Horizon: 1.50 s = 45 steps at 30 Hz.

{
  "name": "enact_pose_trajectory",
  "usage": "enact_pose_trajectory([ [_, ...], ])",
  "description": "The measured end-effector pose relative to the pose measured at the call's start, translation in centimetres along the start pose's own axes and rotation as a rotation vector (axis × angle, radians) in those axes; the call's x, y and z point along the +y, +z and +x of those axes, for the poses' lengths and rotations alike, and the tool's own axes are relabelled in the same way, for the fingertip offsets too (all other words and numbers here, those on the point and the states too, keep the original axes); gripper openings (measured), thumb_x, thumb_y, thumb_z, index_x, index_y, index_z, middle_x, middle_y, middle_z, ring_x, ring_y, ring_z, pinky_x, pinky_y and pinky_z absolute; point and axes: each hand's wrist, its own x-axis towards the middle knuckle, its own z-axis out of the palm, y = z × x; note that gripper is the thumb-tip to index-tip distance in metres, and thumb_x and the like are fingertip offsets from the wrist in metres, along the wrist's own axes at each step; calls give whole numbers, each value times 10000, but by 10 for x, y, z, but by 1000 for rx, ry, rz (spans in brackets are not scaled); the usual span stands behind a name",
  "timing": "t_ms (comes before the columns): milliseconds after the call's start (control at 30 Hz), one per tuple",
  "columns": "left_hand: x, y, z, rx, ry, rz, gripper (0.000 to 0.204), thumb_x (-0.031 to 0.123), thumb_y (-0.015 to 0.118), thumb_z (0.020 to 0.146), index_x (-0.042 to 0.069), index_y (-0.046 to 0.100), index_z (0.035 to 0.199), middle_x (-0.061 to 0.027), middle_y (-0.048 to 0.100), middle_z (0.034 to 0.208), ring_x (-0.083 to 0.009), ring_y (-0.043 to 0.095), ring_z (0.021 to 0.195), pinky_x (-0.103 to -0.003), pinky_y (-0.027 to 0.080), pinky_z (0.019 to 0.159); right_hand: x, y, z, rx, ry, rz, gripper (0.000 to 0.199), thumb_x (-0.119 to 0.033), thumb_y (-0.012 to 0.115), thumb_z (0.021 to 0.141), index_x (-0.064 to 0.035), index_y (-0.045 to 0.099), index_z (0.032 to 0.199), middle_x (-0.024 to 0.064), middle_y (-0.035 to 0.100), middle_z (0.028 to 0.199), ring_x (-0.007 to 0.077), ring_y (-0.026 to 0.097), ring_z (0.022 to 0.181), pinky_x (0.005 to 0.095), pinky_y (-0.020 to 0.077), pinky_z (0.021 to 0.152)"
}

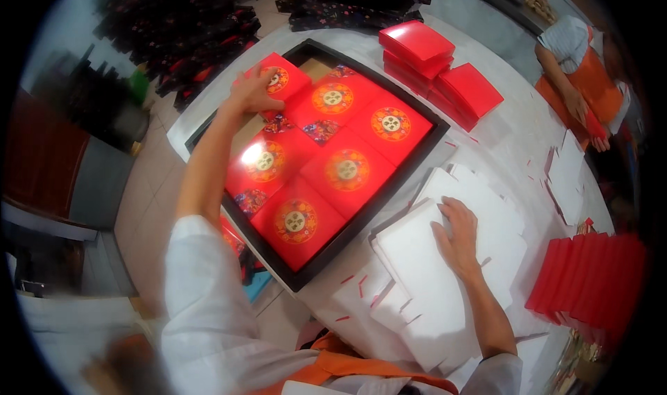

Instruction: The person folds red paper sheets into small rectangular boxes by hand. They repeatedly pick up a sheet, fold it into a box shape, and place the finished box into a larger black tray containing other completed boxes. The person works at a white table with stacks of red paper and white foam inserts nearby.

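My left hand (pixel 256 93) is closed on a red square box (pixel 295 79) with a round floral print, at the far left corner of a black-rimmed tray (pixel 417 150). The box sits partly over a brown cardboard area, and its underside is hidden. Several matching red boxes (pixel 347 169) fill most of the tray, with small multicoloured patterned patches (pixel 321 131) between some of them. On a stack of white card sheets (pixel 424 270) rests my right hand (pixel 458 236), palm down, its fingers apart.
Stacked plain red boxes (pixel 417 47) stand past the tray's far right corner. A row of red folded pieces (pixel 587 284) is at the right edge, near more white sheets (pixel 566 176). A person in an orange apron (pixel 583 82) works across the table. Dark patterned stacks (pixel 354 2) lie beyond.
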Motion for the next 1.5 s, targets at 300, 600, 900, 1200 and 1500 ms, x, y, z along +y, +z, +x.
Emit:
enact_pose_trajectory([
  [300, 1, 2, 13, 10, 75, -53, 935, 489, 666, 507, 218, 344, 1342, -153, 261, 1398, -453, 321, 1174, -481, 326, 981, 0, 1, 4, 6, 1, 12, 334, -125, 608, 762, -37, 524, 1073, 114, 499, 1187, 275, 423, 1135, 387, 284, 945],
  [600, 0, 2, 13, -5, 71, -72, 940, 526, 651, 503, 231, 344, 1342, -156, 256, 1401, -430, 332, 1180, -474, 337, 975, -4, 2, 7, 43, -4, 15, 301, -115, 603, 767, -39, 541, 1051, 110, 513, 1174, 271, 445, 1111, 382, 296, 935],
  [900, 13, 16, 6, 119, 70, 185, 910, 511, 649, 517, 228, 353, 1330, -139, 283, 1385, -493, 312, 1164, -518, 428, 868, -8, 0, 6, 21, 30, 40, 294, -85, 583, 775, -41, 537, 1061, 109, 508, 1193, 276, 433, 1121, 365, 284, 958],
  [1200, 20, 18, -7, 306, 92, 183, 869, 491, 660, 538, 229, 374, 1315, -126, 315, 1368, -469, 336, 1154, -511, 459, 823, -8, 0, 7, 47, 27, 50, 277, -82, 587, 772, -44, 548, 1043, 101, 521, 1178, 267, 447, 1113, 366, 295, 948],
  [1500, -7, 28, 6, -80, 54, -508, 843, 521, 623, 622, 142, 377, 1334, -167, 314, 1365, -340, 387, 1192, -435, 361, 962, -3, 6, 6, 63, 46, 57, 259, -86, 592, 770, -51, 559, 1025, 83, 538, 1157, 243, 458, 1114, 363, 300, 941],
])
